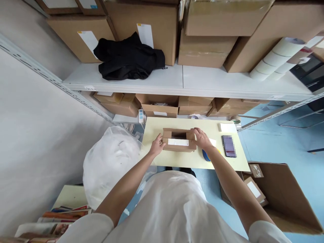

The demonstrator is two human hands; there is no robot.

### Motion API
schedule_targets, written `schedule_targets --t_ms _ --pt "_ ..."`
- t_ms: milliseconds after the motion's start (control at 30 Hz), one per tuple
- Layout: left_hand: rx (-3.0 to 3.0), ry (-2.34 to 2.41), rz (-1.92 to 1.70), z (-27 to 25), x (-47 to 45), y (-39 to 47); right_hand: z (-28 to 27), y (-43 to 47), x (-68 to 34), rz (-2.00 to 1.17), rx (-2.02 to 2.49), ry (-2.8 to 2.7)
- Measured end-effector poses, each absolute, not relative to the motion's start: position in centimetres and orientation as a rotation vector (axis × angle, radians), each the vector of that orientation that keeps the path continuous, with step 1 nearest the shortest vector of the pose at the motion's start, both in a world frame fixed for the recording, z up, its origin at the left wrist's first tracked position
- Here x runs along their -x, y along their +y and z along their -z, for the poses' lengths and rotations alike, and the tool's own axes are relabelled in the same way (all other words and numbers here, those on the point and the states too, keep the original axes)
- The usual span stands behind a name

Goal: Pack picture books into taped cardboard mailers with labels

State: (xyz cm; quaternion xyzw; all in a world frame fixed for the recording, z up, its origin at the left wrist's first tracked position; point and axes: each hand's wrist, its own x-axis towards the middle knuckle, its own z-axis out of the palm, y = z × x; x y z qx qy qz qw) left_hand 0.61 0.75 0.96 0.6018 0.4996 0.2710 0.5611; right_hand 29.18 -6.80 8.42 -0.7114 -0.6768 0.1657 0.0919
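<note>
A small brown cardboard box [174, 147] sits on the pale yellow table, its top flaps partly raised and its inside dark. A white label [178, 142] lies across its near flap. My left hand [157, 145] grips the box's left end, fingers at the side and corner. At the opposite end, my right hand [201, 137] holds the right flap and upper edge between thumb and fingers. Partly hidden under my right forearm is a blue and yellow object [206, 155], perhaps a tape dispenser. A white paper piece shows just beside that wrist.
On the table [157, 126] lie a phone [229, 146] and a white paper stack [227, 127]. A shelf [202, 82] with cartons and black clothing [129, 59] spans above. A white plastic bag [108, 162] stands left; a large open carton [286, 192] stands right.
</note>
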Motion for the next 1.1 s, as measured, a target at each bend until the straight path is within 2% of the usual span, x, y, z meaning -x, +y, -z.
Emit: schedule_targets --t_ms 167,333,533,700,833,900,1000,1100 --pt "-1.484 1.098 -0.658 -0.6 0.3 0.3 -5.8 -8.9 -27.8 -0.512 1.972 -2.030" --pt "-1.898 1.143 -0.537 -1.5 0.1 0.7 -4.0 -9.8 -27.0 -0.552 2.050 -1.711" --pt "-2.054 1.190 -0.265 -2.4 -1.2 -0.1 -3.2 -9.5 -27.2 -0.698 1.956 -1.530" --pt "-2.368 1.297 -0.185 -3.6 -1.9 -1.6 -3.3 -8.2 -27.0 -0.726 1.897 -1.490" --pt "-2.669 1.141 -0.085 -5.0 -3.4 -1.5 -3.7 -8.5 -27.5 -0.690 1.869 -1.496" --pt "-2.711 1.114 -0.045 -5.2 -4.3 -1.3 -3.6 -10.2 -28.6 -0.611 1.961 -1.456" --pt "-2.721 1.140 0.002 -5.2 -5.0 -1.2 -3.0 -13.7 -30.8 -0.498 2.326 -1.322" --pt "-2.727 1.143 0.050 -5.0 -5.1 -1.5 -1.9 -15.7 -32.4 -0.671 2.698 -1.254"
